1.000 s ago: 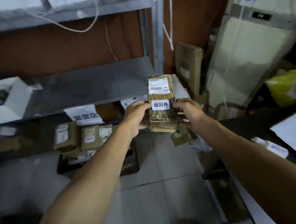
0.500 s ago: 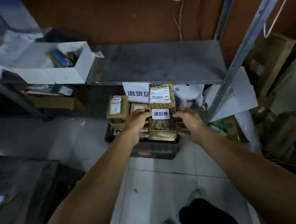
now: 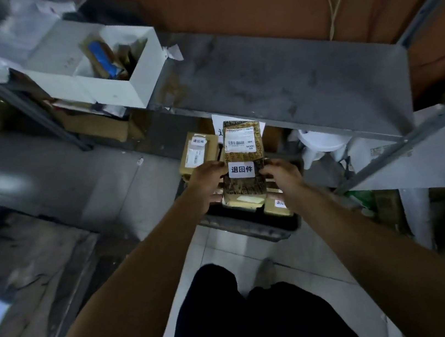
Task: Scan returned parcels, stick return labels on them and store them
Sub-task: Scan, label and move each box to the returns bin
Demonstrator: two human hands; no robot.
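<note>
I hold a patterned brown-and-gold parcel [image 3: 245, 185] upright between both hands, just above a dark tray [image 3: 253, 228] on the floor. A shipping label sits near its top and a white return label [image 3: 241, 169] is stuck across its middle. My left hand [image 3: 206, 184] grips its left edge; my right hand [image 3: 282, 175] grips its right edge. Other brown parcels with return labels lie in the tray, one at the back left [image 3: 198, 153] and one at the front right [image 3: 277, 205].
A grey metal shelf [image 3: 303, 81] juts out right above the tray, with slanted steel posts [image 3: 423, 126] at its right. A white open box [image 3: 102, 68] of odds and ends stands at the shelf's left end. A dark table edge [image 3: 29, 272] is at left.
My view has swung down and closer to the shelf. The parcel in both hands has come lower, over the tray of labelled parcels. My grip is the same.
</note>
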